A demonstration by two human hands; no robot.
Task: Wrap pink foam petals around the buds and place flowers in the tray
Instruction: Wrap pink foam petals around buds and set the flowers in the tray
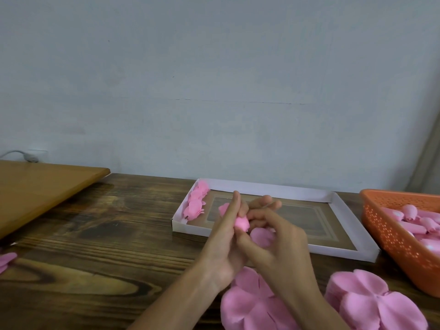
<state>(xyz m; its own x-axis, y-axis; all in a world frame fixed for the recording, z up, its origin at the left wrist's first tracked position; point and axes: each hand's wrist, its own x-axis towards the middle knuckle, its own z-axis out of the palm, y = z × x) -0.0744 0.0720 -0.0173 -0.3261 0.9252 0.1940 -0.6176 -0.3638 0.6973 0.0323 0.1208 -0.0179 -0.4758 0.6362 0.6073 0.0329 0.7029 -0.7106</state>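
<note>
Left hand (222, 244) and right hand (281, 246) pinch a pink bud (241, 223) over the tray (262, 186) near rim. Open tabletop (107, 234) lies left

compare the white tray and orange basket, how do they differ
The white tray has low, solid walls; the orange basket is deeper, with perforated walls. The tray holds a few pink flowers at its left end; the basket is piled with pink buds. Both sit on the wooden table.

Left hand (222, 238) and right hand (282, 242) grip a pink bud (241, 223) over the tray (269, 186).
</note>
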